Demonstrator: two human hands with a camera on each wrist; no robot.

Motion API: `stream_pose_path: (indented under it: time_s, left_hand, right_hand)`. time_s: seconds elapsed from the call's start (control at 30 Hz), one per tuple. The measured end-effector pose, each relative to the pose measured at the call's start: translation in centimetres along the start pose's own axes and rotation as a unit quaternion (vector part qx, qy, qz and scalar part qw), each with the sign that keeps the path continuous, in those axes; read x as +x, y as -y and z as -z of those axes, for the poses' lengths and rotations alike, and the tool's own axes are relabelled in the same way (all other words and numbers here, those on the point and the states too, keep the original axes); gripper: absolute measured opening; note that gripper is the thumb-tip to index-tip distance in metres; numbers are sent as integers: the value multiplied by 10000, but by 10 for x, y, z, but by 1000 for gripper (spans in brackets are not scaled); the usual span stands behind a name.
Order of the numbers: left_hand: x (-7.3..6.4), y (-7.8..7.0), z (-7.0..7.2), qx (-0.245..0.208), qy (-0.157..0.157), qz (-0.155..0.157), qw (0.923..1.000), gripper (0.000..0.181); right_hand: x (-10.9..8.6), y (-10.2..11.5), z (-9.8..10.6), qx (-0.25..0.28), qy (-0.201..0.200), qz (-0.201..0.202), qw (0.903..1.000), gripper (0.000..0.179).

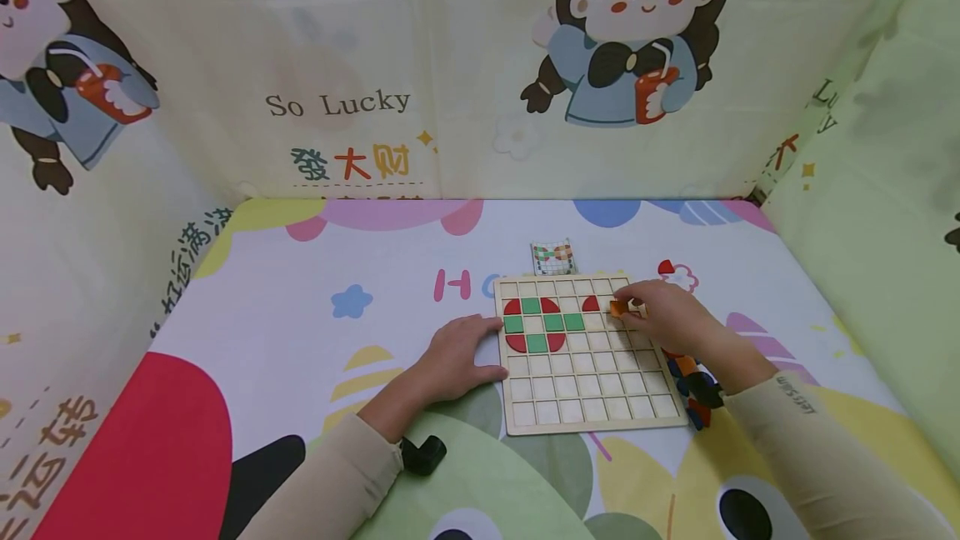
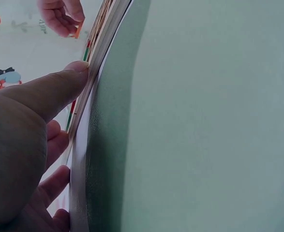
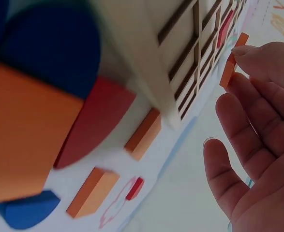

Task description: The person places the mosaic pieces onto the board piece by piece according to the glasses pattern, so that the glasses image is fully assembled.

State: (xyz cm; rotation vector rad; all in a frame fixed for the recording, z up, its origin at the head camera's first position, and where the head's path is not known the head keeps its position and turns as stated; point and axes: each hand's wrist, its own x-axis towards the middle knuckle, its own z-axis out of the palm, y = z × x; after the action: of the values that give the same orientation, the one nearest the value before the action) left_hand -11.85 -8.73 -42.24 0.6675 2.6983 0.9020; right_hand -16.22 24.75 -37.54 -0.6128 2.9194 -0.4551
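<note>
A wooden grid board [image 1: 600, 427] lies flat, with red quarter-round and green square tiles [image 1: 553, 322] in its upper left cells. Further right along the top of this group sits a lone red quarter-round tile [image 1: 590, 304]. My right hand [image 1: 675, 322] pinches an orange square tile [image 1: 617, 308] between thumb and fingers, over the board's upper right cells. In the right wrist view the orange tile [image 3: 233, 60] is tilted on edge. At the board's left edge, my left hand [image 1: 456, 361] rests its thumb and extended fingertips against the frame.
Behind the board lies a small pattern card [image 1: 552, 257]. Loose orange, blue and red tiles [image 1: 684, 373] lie along the board's right side, partly hidden by my right wrist. One red tile [image 1: 665, 267] lies apart at the back right. Printed cloth walls [image 1: 465, 65] surround the table.
</note>
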Motion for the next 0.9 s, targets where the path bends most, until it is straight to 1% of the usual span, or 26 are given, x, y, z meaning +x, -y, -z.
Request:
stream_pose_path:
  time_s: [0.1,0.2,0.27,0.43,0.53,0.7,0.9]
  left_hand:
    - [0,0,0,-10,5,7,10000,70]
    - [0,-1,1,-15,8,5,10000,70]
    - [0,-2,1,-20,8,-3,10000,69]
    - [0,-3,2,-9,3,-3,10000,70]
    - [0,-3,2,-20,-7,-5,10000,69]
    - [-1,-3,2,-18,-5,-13,10000,70]
    - [-1,-3,2,-12,19,23,10000,70]
  right_hand:
    - [1,3,-3,-82,-38,212,9997,30]
    - [3,7,-6,-147,-19,303,9994,30]
    - [4,9,-8,-128,46,282,9995,29]
    - [6,15,-10,-145,162,381,9990,23]
    - [6,17,-11,-217,167,419,9987,22]
    - [5,17,-12,-301,140,406,9986,26]
    - [6,18,-14,-240,126,452,9986,24]
